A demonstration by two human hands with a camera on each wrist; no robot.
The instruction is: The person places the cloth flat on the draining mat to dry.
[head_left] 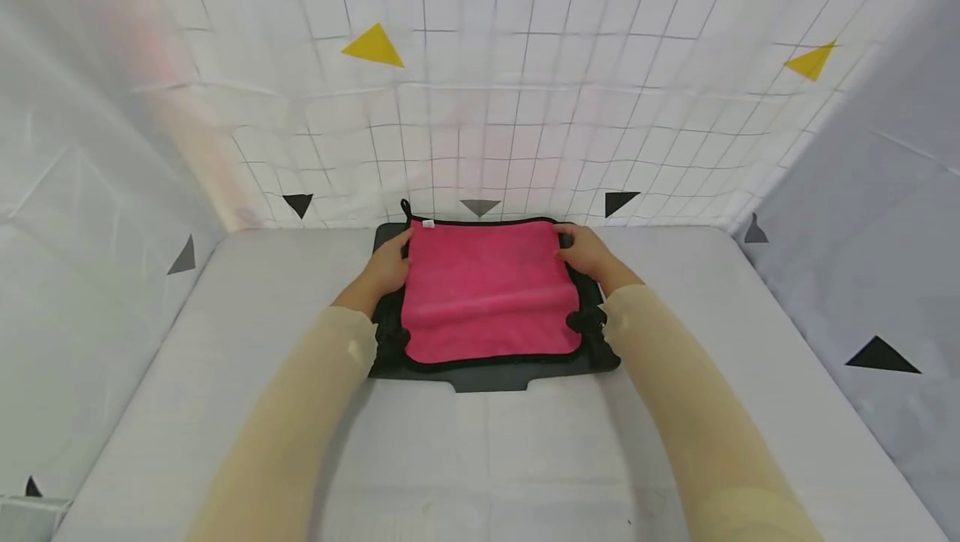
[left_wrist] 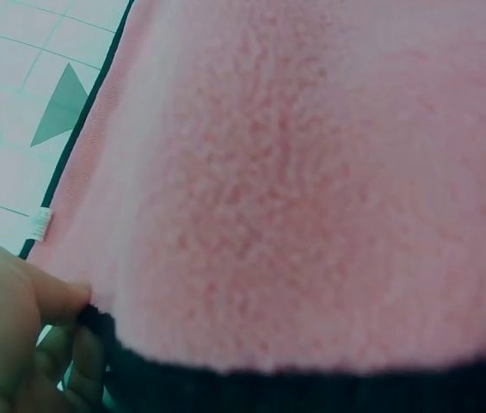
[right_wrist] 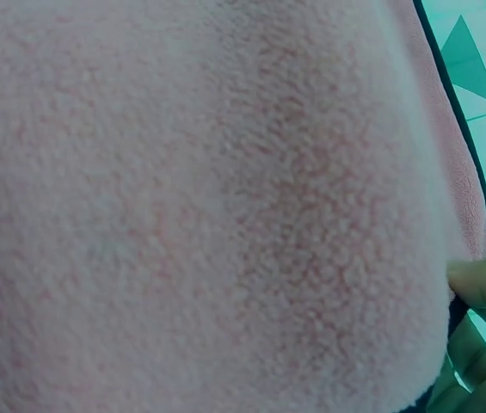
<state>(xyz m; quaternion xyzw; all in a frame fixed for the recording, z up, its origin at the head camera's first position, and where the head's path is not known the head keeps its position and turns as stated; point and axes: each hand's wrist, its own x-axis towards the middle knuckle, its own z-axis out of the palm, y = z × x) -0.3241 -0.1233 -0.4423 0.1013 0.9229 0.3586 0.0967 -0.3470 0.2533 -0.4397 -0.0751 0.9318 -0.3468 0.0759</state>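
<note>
A pink fleecy towel (head_left: 487,283) with a black border lies spread out above a dark flat board-like object. My left hand (head_left: 389,262) pinches the towel's left edge near its far corner, close to a small white tag (head_left: 428,224) and a black hanging loop (head_left: 406,208). On the opposite side, my right hand (head_left: 583,251) pinches the right edge near the far corner. Both wrist views show thumb and fingers on the black trim, with the pink pile (left_wrist: 260,198) filling most of the picture. The towel hides most of what is under it.
The dark board-like object (head_left: 491,383) shows around the towel, with a tab at its near side and black lumpy parts at left and right. It rests on a white table (head_left: 480,459). White sheeting (head_left: 525,50) with a grid and triangular marks encloses the back and sides.
</note>
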